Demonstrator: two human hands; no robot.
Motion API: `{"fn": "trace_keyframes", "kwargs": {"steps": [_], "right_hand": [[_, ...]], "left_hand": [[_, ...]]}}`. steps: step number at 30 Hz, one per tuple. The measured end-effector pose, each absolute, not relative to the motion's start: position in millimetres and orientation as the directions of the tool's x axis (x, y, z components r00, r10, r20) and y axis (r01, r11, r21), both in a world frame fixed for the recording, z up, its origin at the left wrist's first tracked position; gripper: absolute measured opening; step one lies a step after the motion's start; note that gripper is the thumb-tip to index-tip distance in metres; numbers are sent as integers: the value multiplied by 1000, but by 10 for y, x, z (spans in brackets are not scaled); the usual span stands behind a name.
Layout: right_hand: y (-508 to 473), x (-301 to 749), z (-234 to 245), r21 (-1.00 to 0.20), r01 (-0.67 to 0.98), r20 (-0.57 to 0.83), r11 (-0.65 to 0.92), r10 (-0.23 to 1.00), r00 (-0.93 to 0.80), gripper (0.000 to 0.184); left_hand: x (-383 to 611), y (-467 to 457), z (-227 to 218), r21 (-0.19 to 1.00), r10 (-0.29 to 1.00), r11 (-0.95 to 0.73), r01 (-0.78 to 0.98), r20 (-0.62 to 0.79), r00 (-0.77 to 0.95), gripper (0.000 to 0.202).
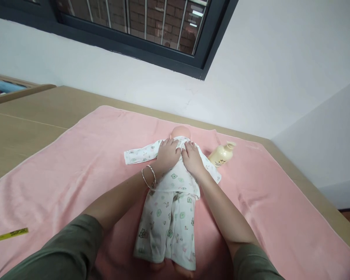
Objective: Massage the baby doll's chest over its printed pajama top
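Doll [175,177] lies lengthwise on a pink blanket [262,206], mid-view, both hands on its upper body. Left hand [168,153]: palm down, laid flat on the shirt [177,182], fingers toward 12 o'clock. Right hand [192,156]: just beside it at 3 o'clock, same flat pose, fingers slightly spread. Both hands open, neither clamped on anything. Bracelet [154,175] at left wrist; dark green sleeves [72,245] farther down the arms.

Doll's bald head [181,132] at 12 o'clock, beyond the fingertips; whether face up or face down, cannot tell. Shirt white, small prints, one sleeve out toward 9 o'clock, the other toward 4. Matching trousers [175,225] run to 6 o'clock, feet partly showing at the hems.

Cream pump bottle [221,155] at 3 o'clock from the right hand, near the doll's sleeve. Yellow strip [8,235] well apart, at 8 o'clock on the blanket. Wooden table [32,112] shows beyond the blanket's edges. White wall [268,66] from 12 to 2; dark-framed window [128,46] with bars at 11.
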State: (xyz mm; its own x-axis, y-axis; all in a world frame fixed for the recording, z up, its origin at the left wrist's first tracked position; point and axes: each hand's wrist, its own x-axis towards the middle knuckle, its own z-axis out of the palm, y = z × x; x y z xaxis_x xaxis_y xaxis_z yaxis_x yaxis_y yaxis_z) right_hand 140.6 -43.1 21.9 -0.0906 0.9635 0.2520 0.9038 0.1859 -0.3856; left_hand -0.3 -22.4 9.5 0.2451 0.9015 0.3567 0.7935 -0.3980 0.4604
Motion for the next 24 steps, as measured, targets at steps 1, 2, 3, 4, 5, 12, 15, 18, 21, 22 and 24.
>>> {"fn": "trace_keyframes", "kwargs": {"steps": [1, 2, 3, 4, 5, 12, 15, 18, 21, 22, 24], "right_hand": [[-427, 1411, 217, -390, 902, 256, 186, 963, -88, 55], [-421, 1419, 216, -396, 900, 258, 185, 963, -84, 54], [-415, 1429, 216, -403, 897, 256, 182, 963, -80, 53], [-410, 1441, 216, -412, 894, 251, 178, 965, -77, 53], [-405, 1452, 218, -421, 890, 244, 174, 967, -74, 53], [-471, 1402, 265, -418, 891, 237, 175, 968, -79, 49], [-610, 1273, 307, -344, 924, 247, 167, 966, -83, 52], [-772, 1151, 365, -250, 955, 199, 157, 974, -108, 54], [-829, 1132, 421, -233, 960, 162, 155, 980, -118, 53], [-809, 1159, 434, -253, 955, 162, 154, 980, -116, 52], [-713, 1258, 441, -312, 934, 175, 173, 977, -122, 48]], "left_hand": [[5, -230, 92, 456, 902, -394, 798, 360, 240, 44], [16, -242, 87, 448, 902, -388, 806, 364, 232, 44], [31, -260, 80, 437, 902, -382, 815, 370, 224, 44], [50, -286, 74, 422, 900, -378, 824, 376, 220, 44], [70, -319, 70, 405, 898, -376, 834, 382, 220, 45], [67, -439, 219, 263, 798, -582, 770, 369, 477, 41], [-87, -280, 333, 405, 808, -589, 699, 324, 493, 36], [-207, -117, 354, 545, 843, -536, 645, 304, 444, 36], [-179, -102, 284, 496, 869, -493, 715, 315, 381, 35], [-141, -135, 254, 456, 875, -478, 751, 322, 361, 36], [-51, -238, 202, 385, 877, -460, 800, 339, 341, 40]]}}
